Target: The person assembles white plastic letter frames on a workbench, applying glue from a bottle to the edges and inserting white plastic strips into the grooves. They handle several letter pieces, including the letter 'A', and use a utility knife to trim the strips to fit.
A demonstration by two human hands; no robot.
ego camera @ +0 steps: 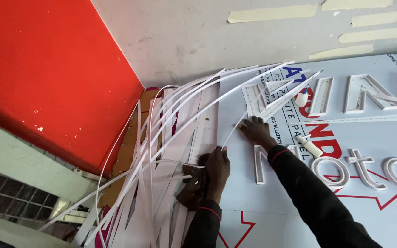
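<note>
The left hand (217, 167) is closed around a thin white plastic strip (234, 125), pinched near the edge of the panel (253, 197); under this hand there is a dark brown object (191, 186), maybe a tool or a piece of cloth, I cannot tell which; the right hand (255, 130) lies on the panel with the fingers bent down, pressing on the same strip where it meets the sheet, and I cannot tell if it grips or only presses; both sleeves are black with a thin red line at the cuff.

The panel is a smooth, glossy sheet, pale grey-white, with red and blue printing; raised white letters (364, 94) stand on it, hollow shapes made from narrow strip walls, some straight and some round (331, 171); a long flat ruler (368, 118) lies across it, and a small white tube (311, 147) lies near the right forearm.

To the left of the panel is a loose pile of long white strips (161, 151), flexible, bending in arcs; they cover brown board pieces, which are mostly hidden; the wall behind is rough grey with pieces of beige tape (272, 14), and beside it a flat red surface (47, 69); the panel is cut off at the right and bottom edges.
</note>
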